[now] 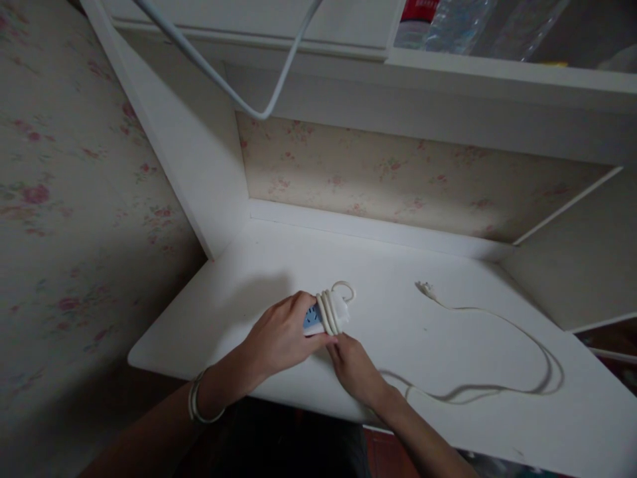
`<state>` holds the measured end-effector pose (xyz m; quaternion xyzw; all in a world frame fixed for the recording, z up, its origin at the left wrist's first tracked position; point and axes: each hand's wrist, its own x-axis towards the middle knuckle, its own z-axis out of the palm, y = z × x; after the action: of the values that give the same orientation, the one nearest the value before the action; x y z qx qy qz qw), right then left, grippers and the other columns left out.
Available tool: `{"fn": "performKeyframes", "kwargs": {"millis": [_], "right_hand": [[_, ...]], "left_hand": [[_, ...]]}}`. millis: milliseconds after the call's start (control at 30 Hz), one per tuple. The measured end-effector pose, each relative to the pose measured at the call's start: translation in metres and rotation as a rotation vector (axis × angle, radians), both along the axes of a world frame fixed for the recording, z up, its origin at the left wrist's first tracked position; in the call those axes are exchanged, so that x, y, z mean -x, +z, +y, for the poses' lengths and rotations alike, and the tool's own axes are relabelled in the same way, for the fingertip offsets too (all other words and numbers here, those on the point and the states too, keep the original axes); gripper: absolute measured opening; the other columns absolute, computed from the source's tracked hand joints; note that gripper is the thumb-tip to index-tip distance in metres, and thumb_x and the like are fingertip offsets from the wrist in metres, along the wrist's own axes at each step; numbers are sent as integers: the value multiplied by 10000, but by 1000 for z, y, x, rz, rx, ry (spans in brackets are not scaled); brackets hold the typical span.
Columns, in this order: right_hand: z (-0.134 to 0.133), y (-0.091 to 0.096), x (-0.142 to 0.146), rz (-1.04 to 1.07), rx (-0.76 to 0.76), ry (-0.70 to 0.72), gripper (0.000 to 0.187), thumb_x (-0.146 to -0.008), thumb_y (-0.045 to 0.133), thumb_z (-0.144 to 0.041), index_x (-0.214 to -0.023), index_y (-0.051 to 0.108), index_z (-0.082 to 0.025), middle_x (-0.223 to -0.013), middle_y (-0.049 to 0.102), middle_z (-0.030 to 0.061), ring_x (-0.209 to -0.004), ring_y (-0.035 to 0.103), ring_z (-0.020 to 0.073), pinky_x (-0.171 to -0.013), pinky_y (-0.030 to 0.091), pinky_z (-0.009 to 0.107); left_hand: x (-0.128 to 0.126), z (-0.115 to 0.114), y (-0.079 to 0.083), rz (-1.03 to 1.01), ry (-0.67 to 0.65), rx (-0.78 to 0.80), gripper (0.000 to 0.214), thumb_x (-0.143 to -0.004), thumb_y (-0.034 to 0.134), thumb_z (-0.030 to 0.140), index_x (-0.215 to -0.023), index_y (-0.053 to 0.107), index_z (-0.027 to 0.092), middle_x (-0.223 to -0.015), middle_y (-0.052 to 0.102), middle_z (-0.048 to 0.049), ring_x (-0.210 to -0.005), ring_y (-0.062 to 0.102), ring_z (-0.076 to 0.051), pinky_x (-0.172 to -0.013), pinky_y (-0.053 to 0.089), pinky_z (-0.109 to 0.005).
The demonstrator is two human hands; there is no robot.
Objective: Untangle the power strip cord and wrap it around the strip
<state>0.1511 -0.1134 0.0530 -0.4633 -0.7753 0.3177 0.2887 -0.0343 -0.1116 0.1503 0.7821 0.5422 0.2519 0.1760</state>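
Note:
Over the front part of the white desk, my left hand (283, 332) is closed around one end of a power strip (312, 318) with a blue socket face. Several turns of its off-white cord (328, 312) are wound around the strip, and a small loop sticks out at the far end. My right hand (355, 368) is closed at the near side of the windings, its fingers pinching the cord by the strip. From there the cord runs loosely rightward across the desk, curves back, and ends in a plug (425, 288). My right fingertips are partly hidden.
The white desk (378, 259) has a raised back ledge and a side panel (194, 146) at left. A pale bent cable or tube (259, 114) hangs in front of the upper cabinet. Plastic bottles (455, 26) stand on the shelf at upper right.

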Motion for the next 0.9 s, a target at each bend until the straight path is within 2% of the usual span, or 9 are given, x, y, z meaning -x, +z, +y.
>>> {"fn": "performKeyframes", "kwargs": {"millis": [100, 200, 300, 400, 467, 567, 667, 733, 900], "right_hand": [[2, 9, -3, 26, -49, 30, 253, -969, 383, -323, -939, 596, -190, -901, 666, 84, -793, 620, 203, -722, 469, 308], [12, 20, -8, 172, -1, -66, 280, -967, 401, -363, -957, 622, -192, -860, 651, 53, -787, 594, 183, -720, 460, 290], [21, 27, -9, 335, 77, -230, 297, -943, 445, -416, -1012, 629, -193, -852, 639, 39, -783, 572, 174, -686, 450, 275], [23, 27, -4, 459, 75, -379, 317, -912, 495, -444, -1057, 627, -195, -902, 642, 47, -799, 562, 178, -646, 441, 270], [20, 25, 3, 521, 19, -460, 311, -903, 512, -434, -1063, 631, -194, -951, 650, 59, -830, 569, 185, -658, 449, 277], [9, 20, 11, 541, -132, -526, 249, -904, 531, -376, -1022, 652, -194, -963, 668, 70, -845, 593, 188, -700, 472, 296], [-3, 15, 13, 431, -330, -450, 177, -891, 561, -292, -994, 675, -202, -919, 692, 78, -772, 620, 186, -664, 489, 308], [-8, 16, 9, 336, -438, -352, 170, -885, 565, -236, -1012, 677, -216, -912, 705, 80, -754, 637, 191, -647, 500, 318], [-5, 40, -12, 92, -632, -164, 274, -879, 554, -138, -1129, 628, -221, -928, 713, 75, -764, 637, 189, -670, 494, 326]], "left_hand": [[-1, 4, -1, -155, 57, 39, 538, -696, 716, 513, -1084, 497, 212, -1000, 658, -65, -904, 639, -262, -744, 483, -366], [0, 8, -1, -376, 91, 75, 690, -640, 769, 494, -1187, 457, 213, -1058, 650, -75, -903, 638, -243, -750, 498, -361], [4, 11, 0, -610, 8, 147, 787, -662, 778, 431, -1310, 393, 206, -1186, 617, -104, -966, 633, -223, -820, 501, -347], [7, 12, 2, -788, -100, 196, 669, -700, 757, 412, -1267, 488, 180, -1235, 608, -106, -1102, 585, -233, -936, 455, -332], [9, 13, 5, -872, -95, 231, 642, -702, 741, 465, -1224, 537, 152, -1161, 648, -112, -1031, 617, -240, -867, 488, -319], [9, 13, 10, -978, 25, 323, 648, -729, 668, 570, -1179, 561, 117, -975, 699, -116, -788, 662, -222, -645, 515, -294], [9, 14, 12, -1022, 124, 380, 595, -768, 618, 584, -1127, 589, 111, -823, 703, -91, -673, 649, -198, -565, 492, -271], [10, 16, 11, -978, 119, 366, 560, -771, 634, 551, -1128, 605, 120, -804, 702, -75, -656, 637, -182, -575, 486, -262], [10, 23, 5, -763, -17, 241, 501, -782, 669, 427, -1213, 586, 185, -1085, 677, -66, -925, 630, -201, -814, 488, -303]]}}
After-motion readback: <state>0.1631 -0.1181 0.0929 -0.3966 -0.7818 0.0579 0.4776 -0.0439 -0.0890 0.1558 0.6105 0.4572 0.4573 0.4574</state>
